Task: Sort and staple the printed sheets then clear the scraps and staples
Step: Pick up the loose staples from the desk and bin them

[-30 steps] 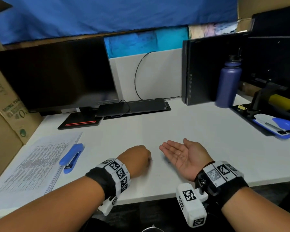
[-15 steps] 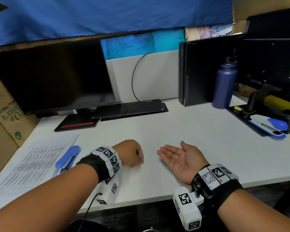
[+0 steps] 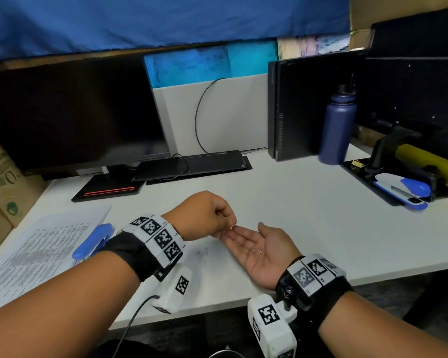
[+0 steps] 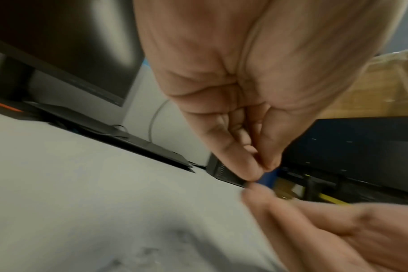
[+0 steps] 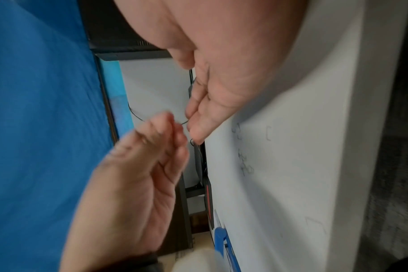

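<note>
My left hand (image 3: 230, 226) pinches a thin staple (image 3: 233, 226) just above the fingertips of my right hand (image 3: 241, 233). That hand lies palm up and open over the desk, with a couple of staples (image 3: 255, 248) in its palm. Several loose staples (image 3: 202, 253) lie on the white desk (image 3: 308, 228) under the hands, and the loose staples (image 5: 245, 165) also show in the right wrist view. The left wrist view is blurred; there my left hand (image 4: 260, 172) has its tips pressed together. Printed sheets (image 3: 36, 251) lie at the left under a blue stapler (image 3: 93, 244).
A dark monitor (image 3: 70, 117) and a flat black dock (image 3: 192, 164) stand at the back. At the right are a computer tower (image 3: 295, 107), a blue bottle (image 3: 338, 127) and a black tray (image 3: 357, 171) with a white-blue stapler (image 3: 401, 189). A cardboard box (image 3: 0, 182) stands at the left.
My left hand has lifted off the desk and moved right, over the fingers of my right hand. The right hand has stayed palm up.
</note>
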Action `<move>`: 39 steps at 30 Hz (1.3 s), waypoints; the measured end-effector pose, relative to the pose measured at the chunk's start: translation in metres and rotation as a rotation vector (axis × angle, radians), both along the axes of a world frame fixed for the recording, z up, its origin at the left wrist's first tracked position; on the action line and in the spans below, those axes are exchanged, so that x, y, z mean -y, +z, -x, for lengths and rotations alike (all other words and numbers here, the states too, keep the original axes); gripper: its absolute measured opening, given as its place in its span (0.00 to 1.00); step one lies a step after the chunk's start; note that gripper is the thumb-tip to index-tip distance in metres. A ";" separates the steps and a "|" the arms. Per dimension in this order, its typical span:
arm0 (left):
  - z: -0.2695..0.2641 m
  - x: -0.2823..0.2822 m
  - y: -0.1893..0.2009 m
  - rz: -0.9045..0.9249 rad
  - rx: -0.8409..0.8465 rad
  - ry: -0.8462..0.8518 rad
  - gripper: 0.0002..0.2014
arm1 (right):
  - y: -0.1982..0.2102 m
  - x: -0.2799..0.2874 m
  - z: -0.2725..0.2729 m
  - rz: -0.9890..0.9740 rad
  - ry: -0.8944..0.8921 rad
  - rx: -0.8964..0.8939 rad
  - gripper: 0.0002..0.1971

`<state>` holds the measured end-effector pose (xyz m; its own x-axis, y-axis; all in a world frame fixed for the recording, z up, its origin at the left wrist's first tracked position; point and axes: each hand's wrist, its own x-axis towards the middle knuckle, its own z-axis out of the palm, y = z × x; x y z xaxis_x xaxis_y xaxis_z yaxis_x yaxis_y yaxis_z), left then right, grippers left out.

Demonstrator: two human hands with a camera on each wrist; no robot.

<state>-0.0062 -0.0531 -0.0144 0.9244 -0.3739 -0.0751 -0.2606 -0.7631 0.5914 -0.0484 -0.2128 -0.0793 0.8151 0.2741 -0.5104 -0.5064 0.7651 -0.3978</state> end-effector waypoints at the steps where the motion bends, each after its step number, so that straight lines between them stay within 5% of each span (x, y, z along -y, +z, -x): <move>1: -0.004 -0.011 -0.002 -0.045 0.027 0.059 0.05 | 0.001 0.003 -0.001 0.004 -0.012 -0.008 0.29; 7: 0.003 -0.059 -0.039 -0.574 -0.061 0.030 0.15 | 0.002 0.012 -0.007 -0.009 -0.049 0.010 0.29; 14: 0.017 -0.040 -0.070 -0.560 0.163 -0.073 0.10 | -0.005 0.008 -0.007 0.026 -0.031 0.013 0.29; 26: 0.011 -0.033 -0.059 -0.621 0.201 -0.087 0.09 | -0.006 0.006 -0.003 0.037 -0.001 0.023 0.29; 30: 0.010 -0.030 -0.042 -0.504 0.149 -0.035 0.05 | -0.007 0.004 -0.002 0.042 0.012 0.017 0.29; 34: 0.015 -0.021 -0.018 -0.148 0.213 -0.002 0.05 | -0.006 -0.002 0.000 0.022 0.007 0.006 0.28; 39: 0.036 0.002 -0.002 0.094 0.010 -0.058 0.03 | 0.003 -0.018 0.009 -0.109 0.035 0.019 0.28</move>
<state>-0.0423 -0.0548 -0.0160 0.9018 -0.4313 -0.0281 -0.3085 -0.6880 0.6569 -0.0578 -0.1950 -0.0766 0.8131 0.3557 -0.4608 -0.5268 0.7865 -0.3224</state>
